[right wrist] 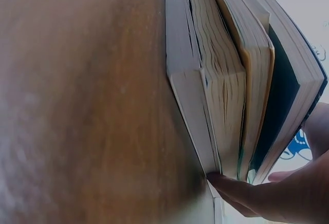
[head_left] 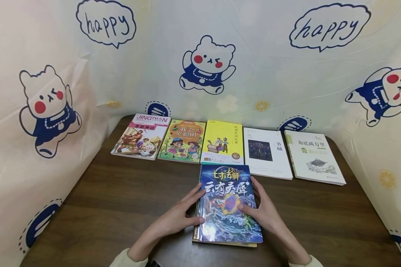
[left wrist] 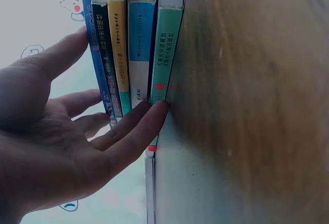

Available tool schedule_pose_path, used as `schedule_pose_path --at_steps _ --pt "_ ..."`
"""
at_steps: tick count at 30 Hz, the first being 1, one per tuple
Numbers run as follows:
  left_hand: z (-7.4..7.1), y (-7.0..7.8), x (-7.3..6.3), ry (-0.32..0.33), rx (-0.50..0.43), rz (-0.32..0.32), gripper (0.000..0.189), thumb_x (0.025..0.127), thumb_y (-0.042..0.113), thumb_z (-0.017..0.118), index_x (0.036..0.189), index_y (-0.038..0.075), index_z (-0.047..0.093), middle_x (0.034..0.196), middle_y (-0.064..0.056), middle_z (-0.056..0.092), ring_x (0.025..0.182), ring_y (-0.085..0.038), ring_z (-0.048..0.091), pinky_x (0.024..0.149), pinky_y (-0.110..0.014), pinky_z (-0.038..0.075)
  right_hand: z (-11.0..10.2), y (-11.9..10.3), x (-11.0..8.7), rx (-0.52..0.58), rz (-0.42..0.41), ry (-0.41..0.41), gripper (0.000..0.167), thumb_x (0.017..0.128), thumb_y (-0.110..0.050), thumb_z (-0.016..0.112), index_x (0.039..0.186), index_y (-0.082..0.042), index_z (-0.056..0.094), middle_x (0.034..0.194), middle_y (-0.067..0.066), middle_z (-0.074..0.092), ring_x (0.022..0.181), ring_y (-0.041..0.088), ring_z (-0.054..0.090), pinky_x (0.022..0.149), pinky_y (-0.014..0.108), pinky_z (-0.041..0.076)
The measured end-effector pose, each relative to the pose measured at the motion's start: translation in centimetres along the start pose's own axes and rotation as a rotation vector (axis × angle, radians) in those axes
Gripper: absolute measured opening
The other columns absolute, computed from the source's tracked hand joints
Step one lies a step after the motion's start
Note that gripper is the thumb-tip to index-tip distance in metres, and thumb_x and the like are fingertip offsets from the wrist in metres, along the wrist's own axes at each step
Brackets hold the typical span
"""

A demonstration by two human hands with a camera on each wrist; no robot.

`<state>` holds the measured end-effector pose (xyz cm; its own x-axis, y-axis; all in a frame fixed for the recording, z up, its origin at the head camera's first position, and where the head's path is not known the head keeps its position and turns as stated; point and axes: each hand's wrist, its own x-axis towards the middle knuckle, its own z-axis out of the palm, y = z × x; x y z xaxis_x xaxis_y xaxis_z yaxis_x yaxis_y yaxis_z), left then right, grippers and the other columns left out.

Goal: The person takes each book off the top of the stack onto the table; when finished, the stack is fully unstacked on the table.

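Observation:
A stack of several books (left wrist: 141, 34) lies on the table, its spines to the left. On top is a blue illustrated book (head_left: 228, 230), its right side jutting a little past those below. My left hand (head_left: 173, 218) is at the spines, with extended fingers (left wrist: 136, 129) touching the lower ones and the thumb at the top book's edge. My right hand (head_left: 267, 211) rests its thumb on the blue cover, its other fingers along the right side. In the right wrist view the page edges (right wrist: 221, 90) are uneven, and fingers (right wrist: 241, 190) reach the bottom book.
Behind the stack lies a row of books: a pink-and-white one (head_left: 142, 137), a green-and-orange one (head_left: 182, 141), a yellow one (head_left: 222, 142), a white one (head_left: 267, 152) and a cream one (head_left: 314, 157). A printed cloth (head_left: 254, 85) surrounds the brown wooden table (head_left: 120, 200).

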<state>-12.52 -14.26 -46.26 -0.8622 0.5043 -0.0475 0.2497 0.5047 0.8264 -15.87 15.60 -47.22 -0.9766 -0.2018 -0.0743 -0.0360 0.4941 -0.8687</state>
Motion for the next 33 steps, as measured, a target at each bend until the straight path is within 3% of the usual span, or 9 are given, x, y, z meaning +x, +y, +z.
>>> schedule_pose_path --at_steps 12,17,29,33 --pt "0.1 0.4 0.2 0.010 0.015 -0.049 0.080 0.090 0.043 0.066 0.154 0.021 0.024 0.162 -0.002 0.008 0.141 -0.040 0.021 0.102 -0.066 0.028 -0.7 0.1 0.1 0.023 0.035 -0.034 0.097 0.081 -0.027 0.078 0.154 -0.017 0.016 0.151 0.022 0.030 0.133 0.045 0.034 0.103 0.060 0.032" --pt "0.1 0.5 0.2 0.001 0.020 -0.057 0.082 0.089 0.044 0.066 0.154 0.017 0.024 0.162 -0.002 0.009 0.142 -0.038 0.021 0.104 -0.064 0.028 -0.9 0.1 -0.1 0.055 0.042 -0.038 0.096 0.081 -0.022 0.078 0.155 -0.017 0.016 0.152 0.023 0.029 0.134 0.044 0.034 0.106 0.059 0.030" --pt "0.2 0.3 0.1 -0.007 0.040 -0.021 0.077 0.088 0.032 0.071 0.151 0.012 0.032 0.162 -0.004 0.009 0.142 -0.036 0.020 0.105 -0.061 0.030 -1.3 -0.1 -1.0 0.106 0.082 0.006 0.094 0.081 -0.012 0.077 0.154 -0.021 0.019 0.153 0.021 0.027 0.125 0.040 0.047 0.103 0.053 0.037" --pt "0.2 0.4 0.1 -0.003 0.045 -0.006 0.076 0.088 0.028 0.072 0.151 0.011 0.033 0.162 -0.005 0.009 0.142 -0.036 0.022 0.104 -0.060 0.031 -1.9 -0.4 -1.3 0.074 0.084 0.018 0.093 0.080 -0.013 0.078 0.154 -0.023 0.022 0.154 0.018 0.026 0.124 0.038 0.048 0.102 0.055 0.038"
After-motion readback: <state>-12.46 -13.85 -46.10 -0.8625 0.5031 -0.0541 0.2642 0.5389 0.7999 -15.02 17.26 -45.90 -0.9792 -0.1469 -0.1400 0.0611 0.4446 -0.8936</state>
